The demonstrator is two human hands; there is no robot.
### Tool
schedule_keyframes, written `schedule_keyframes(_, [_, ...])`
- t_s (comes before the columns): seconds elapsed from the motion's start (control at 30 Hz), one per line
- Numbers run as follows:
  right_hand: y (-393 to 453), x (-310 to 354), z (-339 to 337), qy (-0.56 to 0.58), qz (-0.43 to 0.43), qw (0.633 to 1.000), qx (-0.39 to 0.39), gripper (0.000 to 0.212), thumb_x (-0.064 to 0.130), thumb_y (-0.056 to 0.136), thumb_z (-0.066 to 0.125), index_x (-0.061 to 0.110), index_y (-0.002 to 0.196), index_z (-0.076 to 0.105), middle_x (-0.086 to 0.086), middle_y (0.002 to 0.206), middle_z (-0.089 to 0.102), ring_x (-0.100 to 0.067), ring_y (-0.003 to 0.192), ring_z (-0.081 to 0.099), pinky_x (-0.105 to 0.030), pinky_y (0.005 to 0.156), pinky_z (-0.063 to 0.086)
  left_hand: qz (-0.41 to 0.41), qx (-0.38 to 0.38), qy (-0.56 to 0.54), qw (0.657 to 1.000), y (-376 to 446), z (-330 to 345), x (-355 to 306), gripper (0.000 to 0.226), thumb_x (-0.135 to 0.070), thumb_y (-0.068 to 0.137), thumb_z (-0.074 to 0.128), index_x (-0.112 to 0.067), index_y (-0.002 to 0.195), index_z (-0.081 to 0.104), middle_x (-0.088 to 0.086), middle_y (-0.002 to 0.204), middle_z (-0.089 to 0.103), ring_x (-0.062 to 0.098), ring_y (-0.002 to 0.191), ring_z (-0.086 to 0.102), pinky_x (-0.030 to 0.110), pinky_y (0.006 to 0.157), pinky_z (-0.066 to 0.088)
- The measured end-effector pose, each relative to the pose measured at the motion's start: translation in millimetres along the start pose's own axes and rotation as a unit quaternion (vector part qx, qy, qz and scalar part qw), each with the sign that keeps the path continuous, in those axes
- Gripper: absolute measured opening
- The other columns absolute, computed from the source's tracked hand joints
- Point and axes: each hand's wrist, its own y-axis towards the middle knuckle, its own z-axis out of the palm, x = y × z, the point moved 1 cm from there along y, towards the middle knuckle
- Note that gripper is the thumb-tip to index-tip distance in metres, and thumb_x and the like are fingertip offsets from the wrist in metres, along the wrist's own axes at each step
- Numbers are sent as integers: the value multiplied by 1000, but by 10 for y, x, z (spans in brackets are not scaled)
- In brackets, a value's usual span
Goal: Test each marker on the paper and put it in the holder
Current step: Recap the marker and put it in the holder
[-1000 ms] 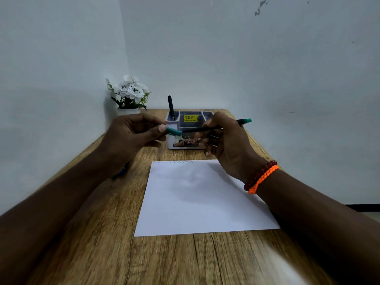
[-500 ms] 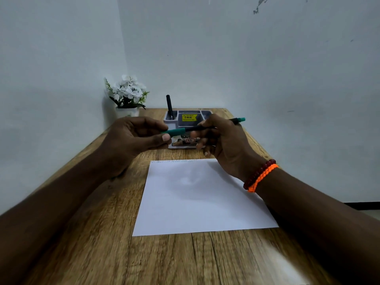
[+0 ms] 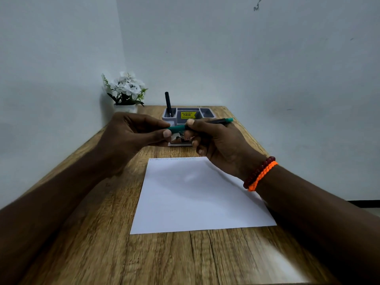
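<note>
Green cap [image 3: 176,128] back against the marker [image 3: 213,121], both hands [image 3: 131,138] [image 3: 218,145] gripping it above the paper [image 3: 197,198].

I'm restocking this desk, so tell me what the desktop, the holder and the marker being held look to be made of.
Desktop: wood or wood-look laminate, matte; brown grain and plank seams show.
Holder: grey moulded plastic by its look, with smooth, even compartment walls and a yellow price sticker.
Marker: probably plastic, with a smooth teal cap and dark barrel, gripped by both hands.
</note>
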Motion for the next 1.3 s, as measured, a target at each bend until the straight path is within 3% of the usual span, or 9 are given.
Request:
schedule_keyframes(0.27, [38, 31, -43, -22, -2, 1000, -6, 3, 7, 91, 78, 6, 91, 75, -6, 68, 63, -16, 54, 54, -24, 42, 45, 10, 17, 5, 1000, 20, -18, 12, 25, 4, 77, 76, 1, 102, 75, 16, 85, 79, 25, 78, 78, 29, 73, 63])
schedule_keyframes(0.47, [53, 149, -154, -72, -31, 997, -1, 13, 7, 85, 83, 0, 96, 79, -18, 85, 70, -18, 59, 57, -27, 49, 51, -6, 46, 29, 999, 105, -212, 37, 23, -2, 80, 75, -2, 103, 78, 17, 90, 79, 26, 80, 75, 31, 77, 64])
schedule_keyframes(0.63, [51, 157, -130, -258, -91, 962, 16, 23, 16, 78, 91, 0, 91, 82, -18, 83, 79, -23, 74, 69, -32, 63, 54, -32, 14, -17, 999, 140, -293, 79, 33, -14, 77, 76, -4, 109, 75, 13, 94, 78, 15, 76, 71, 26, 71, 60])
schedule_keyframes(0.77, [-8, 87, 12, -286, -34, 954, 86, 29, 5, 80, 90, 1, 105, 77, -14, 83, 81, -24, 73, 75, -34, 61, 59, -34, -13, -2, 999, 131, -232, 140, 33, -16, 82, 75, -7, 113, 75, 18, 96, 78, 17, 71, 67, 27, 64, 57])
schedule_keyframes(0.83, [-24, 65, 62, -277, -2, 955, 108, 39, 0, 83, 86, 1, 119, 71, -17, 88, 81, -28, 74, 76, -37, 60, 62, -16, -29, 46, 998, 122, -205, 168, 26, -19, 90, 73, -7, 113, 76, 16, 92, 78, 21, 67, 64, 30, 60, 55])
schedule_keyframes(0.93, [-32, 72, 72, -245, 14, 963, 115, 56, -9, 86, 79, 6, 137, 60, -18, 87, 79, -31, 73, 75, -41, 63, 64, 60, -42, 273, 959, 104, -188, 184, 19, -28, 102, 63, -18, 98, 79, 3, 79, 78, 27, 63, 67, 36, 60, 55])
schedule_keyframes(1.0, [-8, 92, 35, -224, 10, 970, 98, 69, -13, 86, 76, 11, 147, 52, -17, 83, 77, -33, 74, 75, -45, 65, 65, 90, -31, 373, 923, 82, -156, 192, 26, -29, 102, 62, -19, 84, 77, -4, 68, 72, 13, 63, 67, 32, 60, 53])
schedule_keyframes(1.13, [134, 234, -46, -274, -37, 960, 38, 89, -15, 81, 80, 23, 153, 44, -17, 85, 71, -37, 77, 76, -48, 66, 66, 110, -15, 435, 893, 126, -143, 276, 18, -22, 97, 70, -14, 84, 79, -22, 58, 54, -2, 52, 55, 17, 54, 34])
schedule_keyframes(1.3, [495, 689, -42, -319, -112, 941, -31, 81, -15, 83, 77, 21, 149, 45, -25, 101, 70, -34, 77, 76, -43, 65, 65, 93, 1, 447, 890, 139, -106, 351, 16, -25, 98, 69, -16, 97, 82, -20, 73, 65, -4, 62, 58, 12, 58, 34])
